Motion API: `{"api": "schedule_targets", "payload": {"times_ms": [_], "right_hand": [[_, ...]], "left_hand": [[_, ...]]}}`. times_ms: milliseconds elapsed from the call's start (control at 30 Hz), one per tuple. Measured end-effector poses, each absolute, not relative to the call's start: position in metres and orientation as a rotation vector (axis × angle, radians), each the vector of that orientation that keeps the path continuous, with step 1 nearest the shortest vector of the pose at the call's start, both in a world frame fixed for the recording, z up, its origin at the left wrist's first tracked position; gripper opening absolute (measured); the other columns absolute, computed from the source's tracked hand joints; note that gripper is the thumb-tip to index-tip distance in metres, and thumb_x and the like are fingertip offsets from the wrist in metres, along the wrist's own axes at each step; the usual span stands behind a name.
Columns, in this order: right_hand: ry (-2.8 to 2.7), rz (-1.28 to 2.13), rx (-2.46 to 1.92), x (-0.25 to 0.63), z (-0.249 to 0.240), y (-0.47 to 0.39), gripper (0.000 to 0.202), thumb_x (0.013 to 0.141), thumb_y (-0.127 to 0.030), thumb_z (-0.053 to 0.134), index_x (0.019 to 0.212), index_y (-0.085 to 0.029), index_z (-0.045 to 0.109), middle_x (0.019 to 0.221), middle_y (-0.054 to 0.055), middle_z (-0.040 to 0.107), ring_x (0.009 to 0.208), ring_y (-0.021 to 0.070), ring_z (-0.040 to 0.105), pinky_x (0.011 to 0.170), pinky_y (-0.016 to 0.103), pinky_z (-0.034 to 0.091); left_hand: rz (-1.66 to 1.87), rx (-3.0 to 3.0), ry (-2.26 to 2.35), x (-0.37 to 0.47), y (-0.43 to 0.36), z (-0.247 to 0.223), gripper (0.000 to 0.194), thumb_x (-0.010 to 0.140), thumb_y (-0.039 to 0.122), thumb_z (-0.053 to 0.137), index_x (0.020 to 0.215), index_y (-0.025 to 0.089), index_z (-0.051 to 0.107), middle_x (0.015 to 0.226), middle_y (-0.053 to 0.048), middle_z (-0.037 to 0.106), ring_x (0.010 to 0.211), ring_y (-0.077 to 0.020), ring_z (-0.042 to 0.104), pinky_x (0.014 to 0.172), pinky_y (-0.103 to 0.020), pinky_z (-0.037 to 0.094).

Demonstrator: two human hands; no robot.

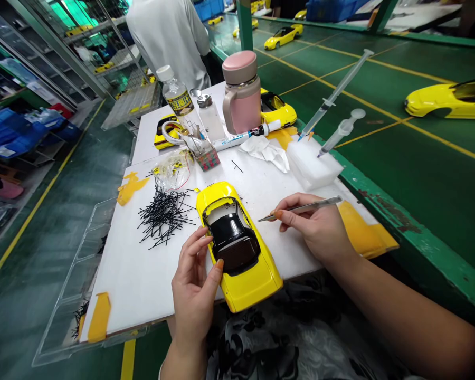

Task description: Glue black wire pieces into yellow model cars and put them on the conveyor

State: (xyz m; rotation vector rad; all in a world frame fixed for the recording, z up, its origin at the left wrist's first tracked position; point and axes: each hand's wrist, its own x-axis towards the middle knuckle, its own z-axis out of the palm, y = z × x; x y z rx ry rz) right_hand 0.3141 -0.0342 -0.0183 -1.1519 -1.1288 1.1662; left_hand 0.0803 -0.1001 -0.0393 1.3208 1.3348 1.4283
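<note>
A yellow model car body (245, 285) with a black roof lies at the near edge of the white board (130, 274). My left hand (198, 285) grips its left side, thumb on top near the dark window and fingers along the edge. To the right of the car, my right hand (316, 227) holds metal tweezers (312, 206) in a pinch, their tip pointing left, just off the car's side. Thin black sticks (162, 216) lie in a pile left of the car. A small yellow piece (197, 190) sits by the car's far end.
Behind the car stand a pink mug (242, 95), a clear bottle (178, 100) and a small box of metal pieces (208, 158). Two syringes stand in a white foam block (314, 163) at the right. A person in grey (170, 37) stands beyond; yellow cars sit on the green surface (380, 137).
</note>
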Motion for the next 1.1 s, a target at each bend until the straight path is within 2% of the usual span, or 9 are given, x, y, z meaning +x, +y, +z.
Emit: {"api": "schedule_targets", "payload": {"times_ms": [100,200,300,400,500,567,733,933,1100], "right_hand": [[-0.978,1.047,-1.015,0.315,-0.022,-0.038,0.008,0.088,-0.029,0.066,0.089,-0.022,0.064,0.065,-0.001,0.062,0.066,0.0181,0.068,0.072,0.034,0.057],[-1.108,1.02,-1.047,0.313,-0.019,-0.041,0.014,0.092,-0.029,0.055,0.095,-0.022,0.066,0.055,-0.005,0.045,0.051,0.0144,0.051,0.058,0.03,0.047],[-1.509,1.037,-1.204,0.306,-0.011,-0.036,0.023,0.091,-0.032,0.058,0.097,-0.018,0.075,0.055,-0.005,0.044,0.051,0.0117,0.04,0.053,0.028,0.033],[-1.778,1.088,-1.222,0.292,-0.004,-0.024,0.026,0.088,-0.039,0.063,0.085,-0.017,0.077,0.057,-0.004,0.051,0.056,0.0109,0.042,0.055,0.027,0.029],[-1.877,1.226,-1.223,0.28,-0.002,-0.013,0.035,0.083,-0.043,0.068,0.061,-0.016,0.064,0.055,-0.004,0.048,0.056,0.0099,0.04,0.053,0.026,0.025],[-1.836,1.329,-1.216,0.276,-0.003,-0.009,0.039,0.078,-0.044,0.072,0.054,-0.017,0.055,0.055,-0.004,0.047,0.056,0.0093,0.04,0.053,0.025,0.024],[-1.541,1.575,-1.176,0.274,-0.002,-0.009,0.042,0.063,-0.045,0.084,0.054,-0.016,0.055,0.05,-0.006,0.045,0.05,0.0068,0.036,0.049,0.023,0.021],[-1.372,1.659,-1.159,0.277,0.019,-0.017,0.052,0.06,-0.059,0.085,0.059,-0.019,0.051,0.043,-0.009,0.035,0.04,0.0037,0.021,0.041,0.022,0.009],[-1.274,1.685,-1.113,0.295,0.044,-0.028,0.06,0.053,-0.062,0.088,0.062,-0.022,0.045,0.043,-0.014,0.023,0.041,0.002,0.01,0.039,0.022,0.004]], "left_hand": [[1.443,1.311,1.319,0.08,-0.1,-0.039,0.032,0.088,0.027,0.077,0.12,0.026,0.072,0.148,-0.01,0.057,0.146,-0.0292,0.049,0.122,-0.042,0.042],[1.444,1.296,1.295,0.08,-0.1,-0.04,0.034,0.088,0.028,0.078,0.121,0.026,0.071,0.147,-0.01,0.058,0.147,-0.03,0.048,0.124,-0.045,0.039],[1.448,1.272,1.283,0.079,-0.1,-0.041,0.038,0.086,0.028,0.079,0.123,0.026,0.071,0.146,-0.01,0.06,0.15,-0.0306,0.045,0.126,-0.046,0.037],[1.447,1.224,1.279,0.079,-0.099,-0.042,0.04,0.083,0.028,0.082,0.122,0.025,0.071,0.149,-0.011,0.059,0.149,-0.0318,0.046,0.126,-0.046,0.037],[1.454,1.209,1.268,0.079,-0.097,-0.042,0.036,0.084,0.031,0.082,0.118,0.023,0.072,0.149,-0.012,0.058,0.146,-0.0315,0.049,0.124,-0.045,0.04],[1.494,1.214,1.252,0.079,-0.095,-0.043,0.034,0.086,0.032,0.079,0.118,0.022,0.07,0.139,-0.012,0.064,0.144,-0.0296,0.052,0.122,-0.045,0.042],[1.59,1.139,1.185,0.078,-0.092,-0.047,0.042,0.089,0.034,0.076,0.127,0.024,0.061,0.125,-0.01,0.068,0.127,-0.0233,0.064,0.116,-0.042,0.045],[1.753,1.026,1.154,0.078,-0.092,-0.053,0.048,0.095,0.038,0.066,0.138,0.028,0.049,0.141,-0.011,0.057,0.142,-0.0209,0.049,0.119,-0.038,0.041],[1.806,0.994,1.126,0.076,-0.088,-0.056,0.05,0.092,0.039,0.067,0.137,0.026,0.049,0.135,-0.012,0.06,0.139,-0.0232,0.052,0.116,-0.041,0.042]]}}
